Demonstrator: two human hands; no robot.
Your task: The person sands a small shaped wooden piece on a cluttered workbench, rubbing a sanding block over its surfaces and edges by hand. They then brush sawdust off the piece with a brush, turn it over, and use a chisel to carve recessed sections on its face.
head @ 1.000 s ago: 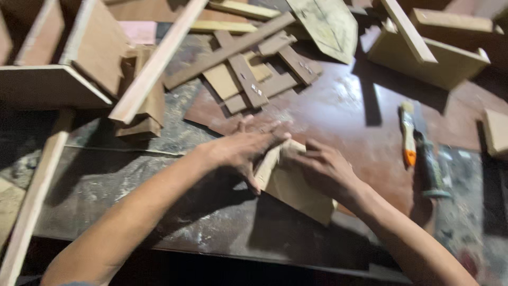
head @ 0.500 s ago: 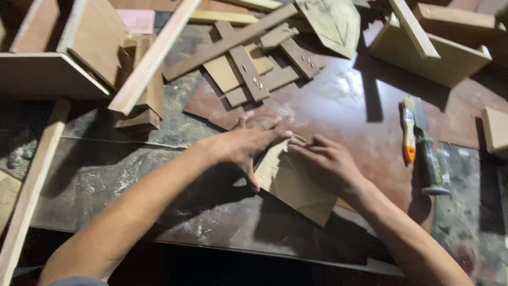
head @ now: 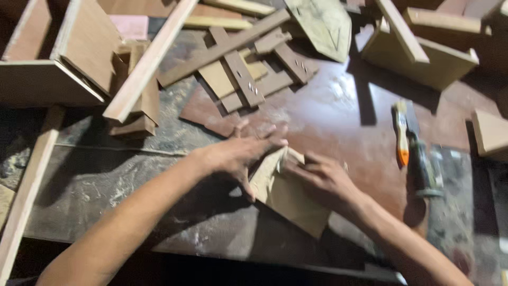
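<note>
Both my hands meet on a flat, tan sheet of sandpaper or thin board (head: 288, 198) lying on the dusty brown workbench (head: 328, 114). My left hand (head: 241, 153) presses down over its upper left corner, fingers spread. From the right, my right hand (head: 323, 180) grips its upper edge with curled fingers. The sheet's lower corner points toward me. The picture is somewhat blurred.
An orange-handled brush or tool (head: 402, 132) and a dark tool (head: 423, 169) lie to the right. Wooden offcuts and slats (head: 243, 71) pile at the back, with a wooden box (head: 58, 58) and long strip (head: 148, 63) at left, and blocks (head: 418, 50) at right.
Both hands and the sheet have stayed together at nearly the same spot. The view has shifted slightly; the left fingers have spread a little more over the sheet.
</note>
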